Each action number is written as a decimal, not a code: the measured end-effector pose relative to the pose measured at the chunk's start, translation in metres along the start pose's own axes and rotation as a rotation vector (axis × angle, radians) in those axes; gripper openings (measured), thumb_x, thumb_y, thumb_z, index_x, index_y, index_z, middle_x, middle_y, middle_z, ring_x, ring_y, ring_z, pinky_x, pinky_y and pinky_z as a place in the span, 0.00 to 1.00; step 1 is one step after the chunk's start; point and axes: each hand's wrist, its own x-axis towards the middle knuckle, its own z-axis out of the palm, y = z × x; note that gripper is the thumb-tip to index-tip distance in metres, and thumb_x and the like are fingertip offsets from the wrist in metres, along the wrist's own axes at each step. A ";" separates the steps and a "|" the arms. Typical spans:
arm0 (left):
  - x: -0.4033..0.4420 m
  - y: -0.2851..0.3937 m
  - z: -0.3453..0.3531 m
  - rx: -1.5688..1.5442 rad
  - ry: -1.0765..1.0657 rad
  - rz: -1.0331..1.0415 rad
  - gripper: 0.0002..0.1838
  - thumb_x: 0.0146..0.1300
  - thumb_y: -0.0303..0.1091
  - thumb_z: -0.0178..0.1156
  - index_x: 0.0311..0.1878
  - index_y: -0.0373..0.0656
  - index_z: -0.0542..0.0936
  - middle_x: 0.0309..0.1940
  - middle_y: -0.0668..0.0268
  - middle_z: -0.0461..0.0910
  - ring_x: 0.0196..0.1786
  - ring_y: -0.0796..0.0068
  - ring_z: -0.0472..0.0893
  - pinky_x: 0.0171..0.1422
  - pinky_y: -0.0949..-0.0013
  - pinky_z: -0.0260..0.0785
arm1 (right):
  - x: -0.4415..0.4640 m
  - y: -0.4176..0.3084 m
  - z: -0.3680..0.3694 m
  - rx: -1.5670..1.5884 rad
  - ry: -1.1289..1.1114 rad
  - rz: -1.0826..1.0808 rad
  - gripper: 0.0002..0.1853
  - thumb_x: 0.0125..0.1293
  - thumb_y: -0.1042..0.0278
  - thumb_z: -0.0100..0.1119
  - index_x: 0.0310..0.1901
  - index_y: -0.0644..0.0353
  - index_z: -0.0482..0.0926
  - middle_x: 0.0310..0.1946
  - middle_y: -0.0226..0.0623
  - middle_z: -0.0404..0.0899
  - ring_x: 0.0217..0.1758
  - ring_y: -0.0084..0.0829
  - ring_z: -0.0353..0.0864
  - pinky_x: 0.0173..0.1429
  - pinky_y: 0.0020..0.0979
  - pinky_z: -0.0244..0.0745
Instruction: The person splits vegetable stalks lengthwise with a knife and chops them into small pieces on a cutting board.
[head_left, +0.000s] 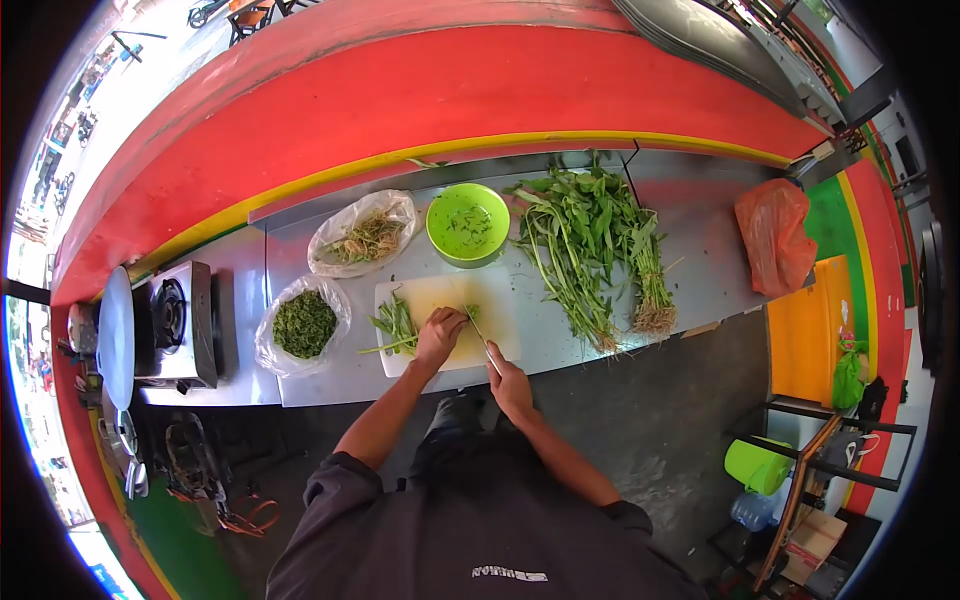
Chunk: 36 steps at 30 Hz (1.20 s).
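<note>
On the white cutting board (506, 345), my left hand (440, 336) is closed over a small bunch of leafy greens (397, 322). Stems and leaves stick out to its left, and a short green end shows at its right by the blade. My right hand (511, 384) grips a knife (480, 332) by its handle, with the blade pointing away from me beside my left fingertips. Just beyond the board stands a lime-green bowl (468, 222) with bits of chopped leaf inside. My left fingers partly hide the greens they hold.
To the right lie large bunches of rooted greens (590, 235) and a red plastic bag (775, 238). Leftward are a clear bag of chopped greens (304, 324), another bag of roots and trimmings (365, 238), and a gas stove (180, 325). A red wall (450, 95) runs behind the metal counter (692, 215).
</note>
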 end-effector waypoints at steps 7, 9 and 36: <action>-0.007 -0.002 -0.001 0.078 -0.032 -0.025 0.10 0.62 0.26 0.66 0.46 0.43 0.87 0.40 0.61 0.83 0.46 0.55 0.82 0.52 0.55 0.77 | 0.009 -0.002 0.014 -0.043 0.002 0.051 0.26 0.74 0.69 0.57 0.73 0.51 0.69 0.33 0.58 0.82 0.37 0.59 0.83 0.42 0.48 0.78; -0.004 -0.003 -0.001 0.057 -0.025 -0.019 0.09 0.61 0.26 0.66 0.45 0.43 0.87 0.40 0.61 0.84 0.46 0.55 0.82 0.53 0.55 0.77 | 0.004 -0.003 0.012 -0.011 0.015 0.043 0.26 0.74 0.68 0.57 0.73 0.52 0.69 0.34 0.58 0.82 0.38 0.58 0.84 0.42 0.47 0.79; -0.012 0.004 0.007 0.085 0.052 -0.076 0.09 0.61 0.28 0.67 0.44 0.44 0.88 0.41 0.64 0.82 0.47 0.58 0.81 0.53 0.55 0.76 | 0.014 0.000 0.004 -0.003 -0.009 -0.037 0.24 0.74 0.71 0.57 0.70 0.56 0.71 0.36 0.60 0.83 0.40 0.59 0.84 0.41 0.49 0.78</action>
